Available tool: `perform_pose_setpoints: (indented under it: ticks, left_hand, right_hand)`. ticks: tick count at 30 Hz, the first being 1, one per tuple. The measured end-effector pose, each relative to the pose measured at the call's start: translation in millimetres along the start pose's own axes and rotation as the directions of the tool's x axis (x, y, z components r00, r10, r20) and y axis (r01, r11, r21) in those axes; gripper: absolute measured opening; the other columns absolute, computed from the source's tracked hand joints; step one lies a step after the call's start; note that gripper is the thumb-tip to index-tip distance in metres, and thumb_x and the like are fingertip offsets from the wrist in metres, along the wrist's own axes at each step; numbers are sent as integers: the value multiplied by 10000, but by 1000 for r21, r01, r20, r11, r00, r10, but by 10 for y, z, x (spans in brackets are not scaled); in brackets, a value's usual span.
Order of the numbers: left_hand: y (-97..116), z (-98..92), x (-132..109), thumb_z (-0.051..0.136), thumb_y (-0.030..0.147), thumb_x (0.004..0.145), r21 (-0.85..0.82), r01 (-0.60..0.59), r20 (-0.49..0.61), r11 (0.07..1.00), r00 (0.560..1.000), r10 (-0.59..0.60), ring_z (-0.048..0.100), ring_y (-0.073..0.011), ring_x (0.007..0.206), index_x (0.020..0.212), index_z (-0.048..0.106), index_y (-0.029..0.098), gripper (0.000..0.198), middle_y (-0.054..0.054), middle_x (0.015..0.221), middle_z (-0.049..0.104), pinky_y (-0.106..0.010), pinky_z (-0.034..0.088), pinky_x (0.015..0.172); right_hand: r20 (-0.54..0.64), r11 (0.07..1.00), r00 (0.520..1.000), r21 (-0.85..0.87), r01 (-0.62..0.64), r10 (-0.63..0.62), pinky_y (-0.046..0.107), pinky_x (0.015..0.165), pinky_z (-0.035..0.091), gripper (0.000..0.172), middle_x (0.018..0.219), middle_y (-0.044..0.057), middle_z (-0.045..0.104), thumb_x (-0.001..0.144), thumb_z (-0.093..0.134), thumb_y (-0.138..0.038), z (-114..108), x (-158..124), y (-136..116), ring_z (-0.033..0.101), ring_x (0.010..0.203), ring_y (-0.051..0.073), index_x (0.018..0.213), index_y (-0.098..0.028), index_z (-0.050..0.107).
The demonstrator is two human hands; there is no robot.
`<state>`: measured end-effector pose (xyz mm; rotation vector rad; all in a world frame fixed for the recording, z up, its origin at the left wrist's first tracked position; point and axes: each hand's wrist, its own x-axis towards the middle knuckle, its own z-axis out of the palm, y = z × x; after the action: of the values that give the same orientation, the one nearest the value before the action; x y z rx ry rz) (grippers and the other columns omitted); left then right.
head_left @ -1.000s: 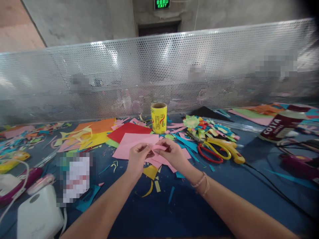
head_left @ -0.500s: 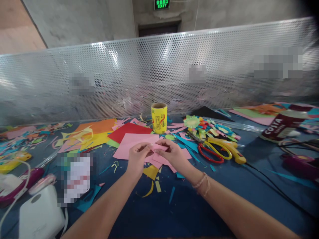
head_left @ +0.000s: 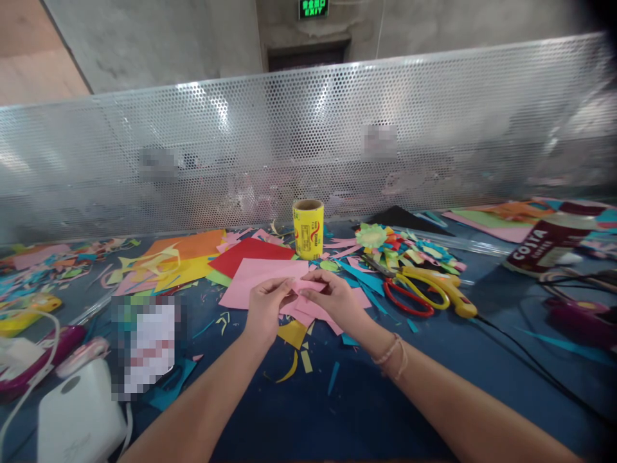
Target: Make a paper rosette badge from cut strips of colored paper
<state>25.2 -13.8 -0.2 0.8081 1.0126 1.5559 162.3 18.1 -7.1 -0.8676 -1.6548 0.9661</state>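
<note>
Between both hands is a small folded pink paper piece [head_left: 308,287], just above the table. My left hand [head_left: 268,302] pinches its left end with thumb and fingers. On its right side, my right hand [head_left: 336,299] grips it between thumb and curled fingers. Flat pink sheets [head_left: 241,283] lie behind and beneath the hands. A red sheet [head_left: 250,256] partly underlies them at the back. Nearer me than the hands lie a yellow scrap [head_left: 292,333] and thin offcuts.
A yellow tube [head_left: 308,230] stands behind the hands. To the right lie red-handled scissors [head_left: 407,299], a yellow corded tool [head_left: 457,297] and a tilted Costa bottle [head_left: 549,241]. A white device [head_left: 80,415] sits at left front. A perforated metal screen [head_left: 202,154] borders the back.
</note>
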Motion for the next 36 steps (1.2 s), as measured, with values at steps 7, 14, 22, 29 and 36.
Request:
perform_pose_setpoints:
  ticks: [7, 14, 22, 29, 36]
  left_hand:
    - [27, 17, -1, 757, 224, 531, -88, 50, 25, 995, 999, -48, 566, -98, 579, 611, 671, 128, 152, -7, 576, 604, -239, 487, 629]
    - [20, 3, 22, 760, 235, 524, -73, 16, -17, 997, 1000, -17, 558, -87, 608, 651, 654, 128, 197, -3, 639, 597, -230, 485, 637]
    - [-7, 14, 12, 730, 281, 566, 86, 26, 75, 996, 997, -33, 570, -114, 623, 749, 641, 128, 255, -9, 635, 582, -248, 485, 620]
    - [-51, -27, 35, 706, 284, 593, 138, -24, 40, 990, 999, 19, 549, -95, 581, 724, 639, 128, 214, -4, 620, 592, -234, 477, 610]
    - [-32, -16, 35, 708, 284, 588, 147, -22, 23, 989, 1000, 18, 539, -94, 572, 720, 632, 120, 224, -6, 627, 590, -223, 465, 579]
  right_hand:
    - [-23, 999, 999, -21, -39, 38, 275, 674, 461, 183, 806, 16, 614, 641, 655, -297, -20, 5, -17, 562, 752, 145, 788, -204, 597]
    - [-13, 973, 993, 203, -113, 118, 281, 645, 487, 223, 779, 12, 584, 688, 616, -370, -6, 8, 24, 547, 659, 118, 819, -191, 593]
    - [-33, 973, 987, 179, -148, 156, 270, 609, 478, 221, 690, 1, 601, 625, 665, -339, -3, 19, 14, 558, 611, 118, 763, -175, 608]
    - [0, 964, 981, 184, -193, 196, 267, 587, 488, 215, 617, 0, 584, 652, 641, -361, -15, 16, 1, 555, 573, 117, 745, -170, 609]
    - [10, 946, 972, 225, -232, 236, 272, 582, 477, 266, 578, -4, 570, 641, 660, -417, -34, 0, -53, 535, 535, 111, 699, -163, 607]
